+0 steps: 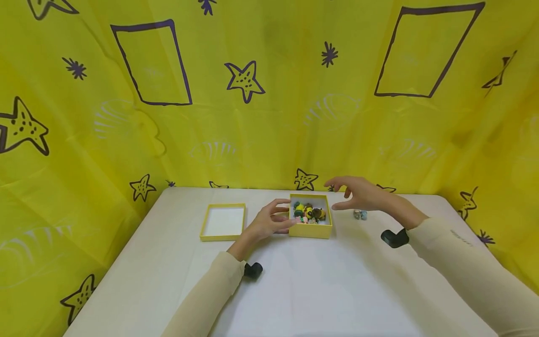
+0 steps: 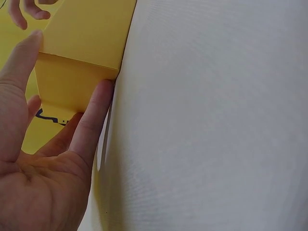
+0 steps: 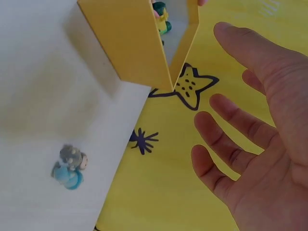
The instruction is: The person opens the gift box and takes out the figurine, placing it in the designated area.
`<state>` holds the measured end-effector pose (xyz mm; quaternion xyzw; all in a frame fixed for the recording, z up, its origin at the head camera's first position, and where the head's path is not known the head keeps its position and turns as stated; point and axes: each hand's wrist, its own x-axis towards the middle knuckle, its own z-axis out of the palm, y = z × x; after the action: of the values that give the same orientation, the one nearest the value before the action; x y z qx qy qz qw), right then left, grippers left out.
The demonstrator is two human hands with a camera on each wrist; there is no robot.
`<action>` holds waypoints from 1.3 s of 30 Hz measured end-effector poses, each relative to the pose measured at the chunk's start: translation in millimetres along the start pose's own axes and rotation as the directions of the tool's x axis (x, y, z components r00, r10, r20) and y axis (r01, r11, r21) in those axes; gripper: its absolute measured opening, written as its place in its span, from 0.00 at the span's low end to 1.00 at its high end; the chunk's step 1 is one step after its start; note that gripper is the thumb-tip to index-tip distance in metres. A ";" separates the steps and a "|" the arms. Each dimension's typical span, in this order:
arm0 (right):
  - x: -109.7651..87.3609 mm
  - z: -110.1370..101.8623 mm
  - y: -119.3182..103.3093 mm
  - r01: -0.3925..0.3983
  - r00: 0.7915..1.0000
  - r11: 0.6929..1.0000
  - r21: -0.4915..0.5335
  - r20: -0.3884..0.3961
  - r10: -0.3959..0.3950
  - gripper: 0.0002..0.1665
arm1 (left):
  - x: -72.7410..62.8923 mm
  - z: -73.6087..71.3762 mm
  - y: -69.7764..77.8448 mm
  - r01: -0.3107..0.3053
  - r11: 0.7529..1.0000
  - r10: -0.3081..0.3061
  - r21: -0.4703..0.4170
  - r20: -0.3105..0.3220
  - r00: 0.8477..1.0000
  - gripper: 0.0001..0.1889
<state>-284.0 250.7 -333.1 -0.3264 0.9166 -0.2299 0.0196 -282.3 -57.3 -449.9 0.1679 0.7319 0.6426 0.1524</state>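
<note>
A yellow box with a pale inside stands at the far middle of the table. Several small figurines in yellow, green, brown and pink lie in it. My left hand rests against the box's left side, fingers nearly straight on the wall and thumb at the near corner. To the right of the box, my right hand hovers over the table with fingers spread and bent, holding nothing. A grey and blue figurine lies on the table, just below that hand in the head view.
Left of the box lies a shallow yellow-edged lid, its white inside facing up. The white table ends at a yellow curtain printed with starfish, which surrounds its back and sides.
</note>
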 end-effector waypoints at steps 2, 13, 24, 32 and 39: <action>2.7 2.2 -3.3 0.009 1.000 1.000 0.003 0.001 -0.009 0.35 | 0.2 0.1 -0.6 0.006 1.000 -0.006 -0.006 -0.003 1.000 0.37; 18.0 14.6 -13.6 0.039 0.998 0.999 0.002 0.040 -0.039 0.36 | 0.7 -0.9 -1.5 -0.001 1.000 0.001 -0.003 0.003 1.000 0.36; 29.6 33.9 -20.3 0.022 0.995 0.997 0.070 0.090 -0.028 0.36 | 0.2 -0.8 -1.4 0.010 1.000 -0.010 -0.001 0.002 1.000 0.37; 39.1 49.6 -22.2 0.072 0.990 0.993 0.094 0.112 -0.082 0.34 | 0.5 -1.9 -2.7 -0.004 1.000 0.004 -0.004 0.007 1.000 0.36; 45.8 59.5 -20.8 0.095 0.985 0.990 0.104 0.131 -0.108 0.32 | -0.5 -0.5 -1.2 0.012 1.000 -0.012 -0.026 0.002 1.000 0.34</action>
<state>-296.6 184.4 -372.0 -0.3863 0.8830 -0.2523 0.0865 -282.2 -58.1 -450.9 0.1621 0.7242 0.6511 0.1593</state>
